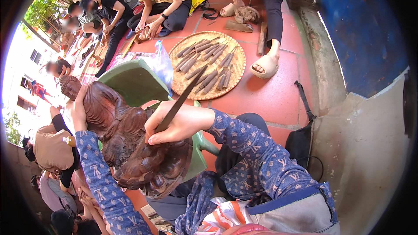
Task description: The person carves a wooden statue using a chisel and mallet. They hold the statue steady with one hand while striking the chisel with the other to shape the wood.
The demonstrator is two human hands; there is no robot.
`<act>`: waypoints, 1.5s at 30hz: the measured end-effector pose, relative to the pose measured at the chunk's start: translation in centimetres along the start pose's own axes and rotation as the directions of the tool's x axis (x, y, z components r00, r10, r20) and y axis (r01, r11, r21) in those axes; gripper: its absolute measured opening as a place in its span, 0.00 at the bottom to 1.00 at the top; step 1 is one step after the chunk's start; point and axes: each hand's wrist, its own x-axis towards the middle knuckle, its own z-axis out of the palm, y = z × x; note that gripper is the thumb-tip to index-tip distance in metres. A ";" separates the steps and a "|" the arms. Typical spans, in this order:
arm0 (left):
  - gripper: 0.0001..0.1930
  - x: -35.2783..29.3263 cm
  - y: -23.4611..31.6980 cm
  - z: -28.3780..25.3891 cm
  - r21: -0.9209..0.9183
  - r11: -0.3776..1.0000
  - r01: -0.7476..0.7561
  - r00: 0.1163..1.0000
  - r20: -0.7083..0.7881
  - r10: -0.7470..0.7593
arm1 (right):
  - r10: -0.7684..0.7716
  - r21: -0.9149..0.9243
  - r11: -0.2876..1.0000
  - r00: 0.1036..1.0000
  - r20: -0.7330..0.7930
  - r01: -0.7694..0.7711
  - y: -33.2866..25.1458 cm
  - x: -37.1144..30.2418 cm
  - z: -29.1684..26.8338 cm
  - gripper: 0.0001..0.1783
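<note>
A dark brown carved wooden seated-figure statue (pixel 126 130) lies tilted over a green plastic chair (pixel 137 80), its head toward the upper left. My left hand (pixel 77 109) is wrapped round the statue near its head and shoulder. Over the lower part of the carving, my right hand (pixel 178 124) is closed round a long, dark, flat tool like a file (pixel 185 95). The tool's narrow end points up and away to the right. Its lower end reaches the carving beneath my fingers; whether it touches the wood I cannot tell.
Ahead on the red tiled floor, a round woven tray (pixel 238 67) bears several wooden-handled tools (pixel 211 80). A clear plastic bag (pixel 161 65) is beside it. Several people sit ahead and to the left. A black bag (pixel 300 143) rests by the wall at right.
</note>
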 end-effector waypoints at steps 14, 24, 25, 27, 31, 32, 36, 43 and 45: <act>0.23 -0.1 0.6 -0.1 0.178 0.983 0.043 0.998 -0.042 -0.036 | 0.002 -0.048 0.999 1.000 -0.009 -0.002 -1.5 -0.3 0.3 0.09; 0.22 -0.8 1.7 0.9 0.151 0.987 0.045 0.998 -0.055 -0.037 | 0.005 -0.070 0.998 0.999 -0.041 -0.008 -0.4 -0.6 0.2 0.11; 0.23 -0.7 1.6 1.1 0.125 0.992 0.032 0.999 -0.031 -0.028 | 0.011 -0.030 0.999 0.999 -0.049 -0.013 0.1 -0.7 0.0 0.11; 0.25 -0.9 1.9 0.7 0.090 0.996 0.016 1.000 -0.002 -0.016 | 0.085 0.022 0.996 0.995 -0.051 -0.084 -0.1 -0.5 0.2 0.12; 0.26 -0.8 1.1 0.0 0.108 0.990 0.091 0.996 -0.022 -0.089 | -0.036 -0.120 0.992 0.997 -0.066 0.028 -1.4 -0.4 1.1 0.11; 0.26 -0.8 1.8 -0.4 0.153 0.985 0.083 0.996 -0.025 -0.080 | -0.045 -0.017 0.999 0.989 -0.138 0.043 -0.7 -0.1 1.5 0.11; 0.19 -0.4 1.4 0.8 -0.047 0.996 0.072 0.997 0.025 -0.071 | 0.180 0.110 0.979 0.982 -0.056 -0.173 -1.2 -0.5 0.2 0.11; 0.21 -2.2 3.7 1.2 -0.039 0.989 0.140 0.990 0.001 -0.140 | 0.237 0.199 0.955 0.969 -0.068 -0.219 -0.4 -0.8 0.1 0.12; 0.22 -2.4 3.4 1.5 -0.079 0.983 0.166 0.986 0.032 -0.164 | 0.182 0.340 0.928 0.981 -0.061 -0.151 0.1 -1.6 -0.8 0.10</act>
